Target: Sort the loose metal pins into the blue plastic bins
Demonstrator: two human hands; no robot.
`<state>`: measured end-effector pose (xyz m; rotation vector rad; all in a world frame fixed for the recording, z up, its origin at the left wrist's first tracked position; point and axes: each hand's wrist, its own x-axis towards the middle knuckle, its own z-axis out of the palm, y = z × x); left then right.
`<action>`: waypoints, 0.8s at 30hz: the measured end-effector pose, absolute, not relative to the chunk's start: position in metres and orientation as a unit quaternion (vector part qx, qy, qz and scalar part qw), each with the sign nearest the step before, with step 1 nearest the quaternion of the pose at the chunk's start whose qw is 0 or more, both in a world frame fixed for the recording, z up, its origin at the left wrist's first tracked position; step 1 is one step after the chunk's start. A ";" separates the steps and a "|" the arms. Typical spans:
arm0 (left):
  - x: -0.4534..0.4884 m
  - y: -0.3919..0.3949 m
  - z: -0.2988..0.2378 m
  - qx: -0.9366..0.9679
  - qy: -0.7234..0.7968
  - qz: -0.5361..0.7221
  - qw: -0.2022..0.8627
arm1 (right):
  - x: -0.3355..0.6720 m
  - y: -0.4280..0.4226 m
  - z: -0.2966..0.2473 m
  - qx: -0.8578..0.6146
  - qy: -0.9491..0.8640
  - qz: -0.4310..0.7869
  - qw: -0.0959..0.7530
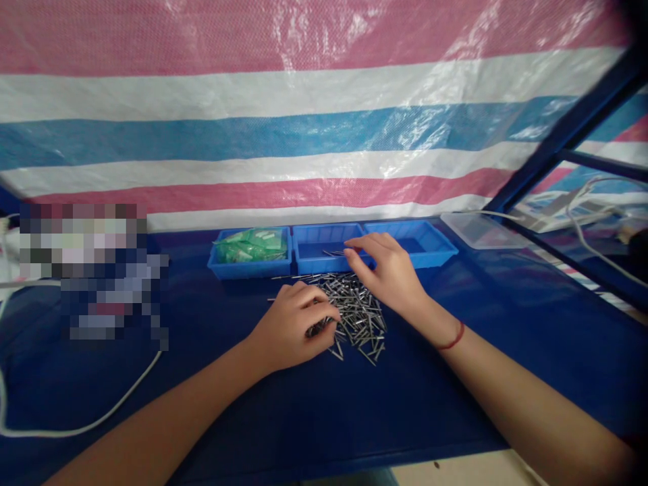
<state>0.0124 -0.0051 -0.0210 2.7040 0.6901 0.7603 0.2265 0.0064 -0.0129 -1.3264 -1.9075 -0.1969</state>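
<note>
A loose pile of thin silvery metal pins point(357, 314) lies on the dark blue tabletop between my hands. My left hand point(298, 324) rests at the pile's left side, its fingers curled round toward the thumb, with pins showing between them. My right hand point(387, 270) reaches over the front wall of the middle blue bin point(324, 233). Its thumb and index finger look slightly apart, close to a few pins point(331, 253) inside that bin. Whether the fingertips touch these pins is hard to make out.
Left of the middle bin, another blue bin point(215, 266) holds green plastic packets point(250, 244); a third blue bin point(430, 246) adjoins on the right. A clear plastic lid point(483, 231) lies farther right. A white cable point(96, 428) curves across the left. Striped sheeting point(304, 135) hangs behind.
</note>
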 end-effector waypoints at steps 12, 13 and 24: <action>0.021 -0.006 -0.023 0.949 0.247 0.189 0.055 | 0.215 -0.008 -0.007 -0.485 -0.777 -0.031 0.400; 0.023 -0.006 -0.024 0.949 0.252 0.183 0.051 | 0.215 -0.008 -0.007 -0.486 -0.776 -0.030 0.401; 0.028 -0.011 -0.019 0.945 0.304 0.116 0.019 | 0.213 -0.012 -0.003 -0.482 -0.782 -0.028 0.393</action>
